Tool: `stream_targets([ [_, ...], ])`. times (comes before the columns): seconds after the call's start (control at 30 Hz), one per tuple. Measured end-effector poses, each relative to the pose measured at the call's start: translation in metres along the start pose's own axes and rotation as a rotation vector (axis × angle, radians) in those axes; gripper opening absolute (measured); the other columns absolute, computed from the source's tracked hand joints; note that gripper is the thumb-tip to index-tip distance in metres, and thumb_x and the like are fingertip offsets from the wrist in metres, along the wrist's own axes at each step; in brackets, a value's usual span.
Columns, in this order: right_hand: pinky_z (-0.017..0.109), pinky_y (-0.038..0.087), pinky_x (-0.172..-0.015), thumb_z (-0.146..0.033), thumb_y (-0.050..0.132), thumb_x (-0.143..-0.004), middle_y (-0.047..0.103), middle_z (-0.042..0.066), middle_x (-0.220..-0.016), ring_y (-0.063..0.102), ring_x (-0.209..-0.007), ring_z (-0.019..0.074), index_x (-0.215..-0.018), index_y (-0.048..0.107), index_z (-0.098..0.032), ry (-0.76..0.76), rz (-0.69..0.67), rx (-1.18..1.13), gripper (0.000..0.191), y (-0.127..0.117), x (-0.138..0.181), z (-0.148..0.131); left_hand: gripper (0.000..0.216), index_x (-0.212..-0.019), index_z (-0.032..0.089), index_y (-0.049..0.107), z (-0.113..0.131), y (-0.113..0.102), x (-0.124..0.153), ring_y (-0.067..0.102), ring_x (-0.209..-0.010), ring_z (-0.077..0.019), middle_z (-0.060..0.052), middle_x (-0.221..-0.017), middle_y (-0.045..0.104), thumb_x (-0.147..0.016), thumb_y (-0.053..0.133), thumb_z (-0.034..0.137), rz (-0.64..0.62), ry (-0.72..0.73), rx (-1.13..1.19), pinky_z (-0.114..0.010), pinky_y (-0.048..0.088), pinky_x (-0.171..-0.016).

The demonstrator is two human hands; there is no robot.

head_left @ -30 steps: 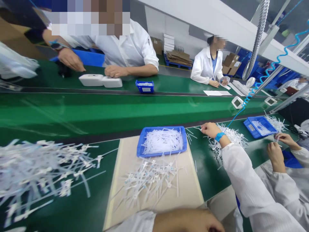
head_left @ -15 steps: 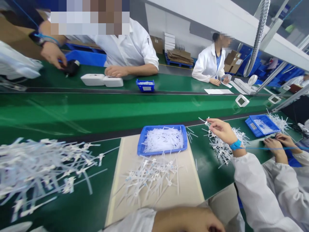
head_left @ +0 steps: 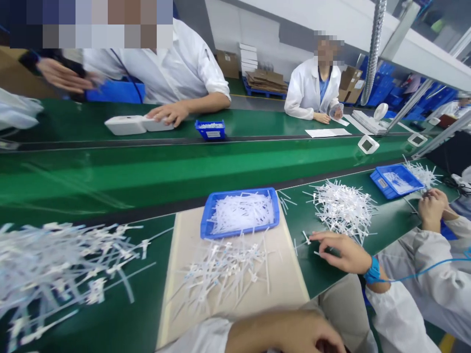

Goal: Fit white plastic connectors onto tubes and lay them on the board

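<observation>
Only one of my hands shows: my left hand point(head_left: 290, 334) lies at the bottom edge, its white sleeve point(head_left: 200, 339) coming in from the left. Its fingers run out of the picture, so I cannot tell whether they hold anything. Just beyond it is a beige mat point(head_left: 287, 284) with a loose scatter of thin white plastic pieces point(head_left: 224, 272). At the mat's far end stands a blue tray point(head_left: 208, 218) full of the same pieces. My right hand is out of view.
A blurred heap of white pieces point(head_left: 55, 264) lies at the left. On the right, a co-worker's hand with a blue wrist strap point(head_left: 344, 251) rests by another heap point(head_left: 344, 208). A second blue tray point(head_left: 395, 179) is beyond. Past the green belt point(head_left: 184, 166), other people work.
The co-worker's strapped hand has come down from the far side of the heap to the bench near the mat. The view has shifted slightly right. My hand stays at the bottom edge.
</observation>
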State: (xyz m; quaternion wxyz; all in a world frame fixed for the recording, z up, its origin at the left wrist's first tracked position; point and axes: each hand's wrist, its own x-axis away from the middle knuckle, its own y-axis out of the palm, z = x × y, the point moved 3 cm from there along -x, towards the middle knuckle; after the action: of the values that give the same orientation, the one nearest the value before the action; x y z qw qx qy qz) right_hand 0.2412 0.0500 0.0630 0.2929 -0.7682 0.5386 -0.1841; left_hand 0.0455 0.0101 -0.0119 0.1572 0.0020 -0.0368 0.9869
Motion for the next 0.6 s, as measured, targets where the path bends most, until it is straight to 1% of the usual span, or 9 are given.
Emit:
stream_targets([
  [0.03, 0.053, 0.055, -0.117, -0.022, 0.066, -0.103, 0.075, 0.009, -0.145, 0.069, -0.138, 0.0305, -0.098, 0.074, -0.027, 0.024, 0.061, -0.024, 0.011, 0.002, 0.008, 0.002, 0.032, -0.125, 0.018, 0.08, 0.013, -0.006, 0.003, 0.073, -0.087, -0.0196, -0.005, -0.103, 0.078, -0.101, 0.064, 0.031, 0.028, 0.038, -0.032, -0.027, 0.058, -0.081],
  [0.1, 0.051, 0.058, -0.111, -0.028, 0.064, -0.105, 0.076, 0.011, -0.139, 0.073, -0.129, 0.0302, -0.097, 0.071, -0.027, 0.085, 0.206, -0.102, 0.011, 0.006, 0.023, 0.008, 0.024, -0.116, 0.022, 0.081, 0.039, -0.026, 0.011, 0.074, -0.101, -0.0215, -0.006, -0.111, 0.08, -0.103, 0.065, 0.034, 0.186, 0.08, -0.134, -0.029, 0.057, -0.097],
  [0.17, 0.046, 0.063, -0.098, -0.035, 0.063, -0.107, 0.077, 0.012, -0.132, 0.077, -0.115, 0.0284, -0.095, 0.068, -0.026, 0.139, 0.355, -0.216, 0.016, 0.015, 0.032, 0.016, 0.019, -0.114, 0.024, 0.079, 0.053, -0.051, 0.021, 0.072, -0.108, -0.0222, -0.005, -0.112, 0.08, -0.106, 0.063, 0.027, 0.447, -0.001, -0.316, -0.033, 0.055, -0.104],
  [0.23, 0.039, 0.063, -0.081, -0.043, 0.06, -0.109, 0.078, 0.011, -0.118, 0.076, -0.093, 0.0243, -0.098, 0.068, -0.025, 0.187, 0.474, -0.329, 0.022, 0.028, 0.035, 0.024, 0.023, -0.119, 0.023, 0.076, 0.053, -0.073, 0.031, 0.068, -0.115, -0.0245, -0.006, -0.119, 0.076, -0.105, 0.058, 0.017, 0.689, -0.117, -0.541, -0.038, 0.054, -0.107],
  [0.27, 0.036, 0.06, -0.073, -0.046, 0.058, -0.11, 0.078, 0.009, -0.108, 0.072, -0.081, 0.0218, -0.101, 0.069, -0.025, 0.208, 0.52, -0.378, 0.025, 0.034, 0.035, 0.028, 0.027, -0.123, 0.022, 0.074, 0.049, -0.081, 0.034, 0.065, -0.118, -0.0259, -0.008, -0.125, 0.074, -0.104, 0.057, 0.012, 0.769, -0.171, -0.654, -0.041, 0.054, -0.108],
  [0.33, 0.032, 0.052, -0.062, -0.05, 0.057, -0.11, 0.072, 0.004, -0.086, 0.062, -0.064, 0.0179, -0.106, 0.069, -0.024, 0.245, 0.589, -0.457, 0.029, 0.046, 0.03, 0.035, 0.036, -0.134, 0.021, 0.069, 0.035, -0.091, 0.036, 0.062, -0.124, -0.0286, -0.012, -0.135, 0.068, -0.102, 0.057, 0.007, 0.845, -0.264, -0.847, -0.045, 0.054, -0.109],
  [0.4, 0.031, 0.047, -0.059, -0.053, 0.058, -0.109, 0.065, 0.0, -0.073, 0.055, -0.057, 0.0161, -0.102, 0.067, -0.024, 0.253, 0.639, -0.52, 0.032, 0.054, 0.025, 0.039, 0.045, -0.142, 0.021, 0.064, 0.019, -0.094, 0.034, 0.06, -0.126, -0.031, -0.013, -0.14, 0.065, -0.1, 0.061, 0.007, 0.863, -0.335, -0.976, -0.049, 0.055, -0.109],
  [0.5, 0.03, 0.043, -0.058, -0.055, 0.063, -0.107, 0.061, -0.002, -0.072, 0.052, -0.056, 0.0145, -0.092, 0.061, -0.024, 0.232, 0.696, -0.599, 0.035, 0.057, 0.024, 0.043, 0.049, -0.145, 0.021, 0.061, 0.002, -0.093, 0.03, 0.058, -0.128, -0.0335, -0.013, -0.143, 0.064, -0.098, 0.066, 0.008, 0.886, -0.375, -1.086, -0.053, 0.055, -0.109],
  [0.6, 0.028, 0.04, -0.057, -0.049, 0.067, -0.107, 0.062, -0.002, -0.076, 0.052, -0.057, 0.0132, -0.091, 0.059, -0.024, 0.215, 0.739, -0.672, 0.03, 0.054, 0.032, 0.044, 0.034, -0.131, 0.021, 0.068, -0.006, -0.093, 0.028, 0.06, -0.124, -0.0314, -0.013, -0.139, 0.065, -0.099, 0.066, 0.009, 0.925, -0.327, -1.13, -0.049, 0.057, -0.106],
])
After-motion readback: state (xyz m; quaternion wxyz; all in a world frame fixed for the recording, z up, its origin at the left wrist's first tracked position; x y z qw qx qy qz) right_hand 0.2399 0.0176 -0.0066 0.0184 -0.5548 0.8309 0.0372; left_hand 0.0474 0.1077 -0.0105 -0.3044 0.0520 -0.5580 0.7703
